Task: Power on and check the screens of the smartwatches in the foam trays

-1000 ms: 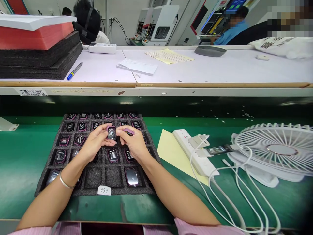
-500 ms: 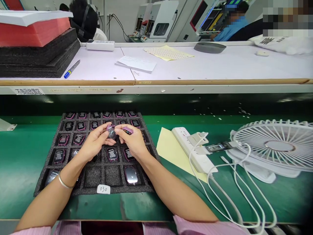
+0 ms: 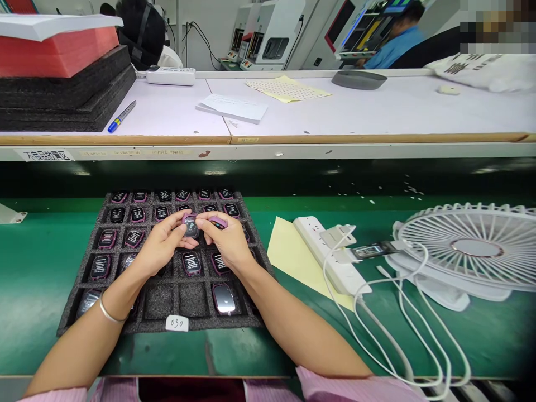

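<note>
My left hand [image 3: 164, 241] is closed round the edge of a small purple-framed smartwatch [image 3: 191, 225] with a dark screen, raised over the tray. My right hand [image 3: 228, 240] pinches the same watch at its right side, thumb and fingertips pressed together. Another purple-edged piece [image 3: 218, 222] shows at the right hand's fingers; whether it is held or lies behind them I cannot tell. Below is a black foam tray [image 3: 151, 328] with rows of similar watches, several with lit text, such as one watch [image 3: 191, 263]. My forearms hide part of the tray.
A label marked 030 [image 3: 177, 323] sits on the tray's front edge. To the right are yellow paper [image 3: 288, 251], a white power strip [image 3: 312, 237] with loose cables and a white fan [image 3: 477, 248]. A shelf [image 3: 293, 120] with foam stacks [image 3: 62, 100] runs behind. Other people are beyond it.
Both hands keep their grip on the watch, almost unmoved. The whole view has shifted very slightly; nothing was let go or taken up.
</note>
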Motion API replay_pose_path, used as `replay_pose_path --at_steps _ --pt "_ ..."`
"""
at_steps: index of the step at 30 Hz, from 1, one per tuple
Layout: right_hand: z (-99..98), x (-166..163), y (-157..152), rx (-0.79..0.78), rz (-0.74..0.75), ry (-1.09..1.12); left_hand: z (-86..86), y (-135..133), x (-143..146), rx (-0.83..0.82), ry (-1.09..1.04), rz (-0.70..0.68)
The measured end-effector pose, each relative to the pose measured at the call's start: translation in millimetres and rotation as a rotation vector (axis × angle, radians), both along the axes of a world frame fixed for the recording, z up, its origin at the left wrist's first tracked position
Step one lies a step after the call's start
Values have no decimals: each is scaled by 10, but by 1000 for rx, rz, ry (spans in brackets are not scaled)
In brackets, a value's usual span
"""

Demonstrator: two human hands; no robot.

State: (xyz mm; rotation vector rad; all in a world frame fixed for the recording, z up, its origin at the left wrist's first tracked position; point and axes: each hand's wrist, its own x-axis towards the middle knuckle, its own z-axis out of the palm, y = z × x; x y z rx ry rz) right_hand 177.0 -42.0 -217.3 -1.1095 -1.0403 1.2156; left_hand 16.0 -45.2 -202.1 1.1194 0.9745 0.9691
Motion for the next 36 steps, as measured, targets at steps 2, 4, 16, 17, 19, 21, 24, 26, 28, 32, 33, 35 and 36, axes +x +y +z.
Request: replay_pose_path --at_steps 2,4,16,17,19,21,24,26,28,32,33,35,36 --pt "-3 1 2 2 -2 2 6 -1 5 -9 14 8" --pt "-5 3 2 2 -2 0 14 -4 12 -18 26 16" --pt "-7 7 6 0 -7 -4 9 -11 -1 -16 3 -4" --pt "-9 8 9 3 -7 -2 6 -12 -2 -16 4 -4" --pt "-14 8 13 8 -5 -2 1 -12 -3 -12 6 -2" --pt "-19 8 17 9 -3 -6 -2 -12 -3 -6 4 -6" --pt "-23 8 17 5 -1 -9 -5 -10 -2 2 2 -14" --pt "-19 7 13 7 0 -14 -6 -9 0 6 11 -12" --pt "-12 6 8 9 -2 -20 -3 -10 4 8 30 -6" --pt "-7 1 -2 5 -13 -20 10 -16 13 12 61 13" --pt "-9 0 -4 7 -19 -19 13 -18 16 13 64 16" --pt "-15 -1 -7 13 -30 -16 16 -19 21 18 65 20" --pt "-18 -1 -9 18 -34 -14 15 -19 22 20 61 20"
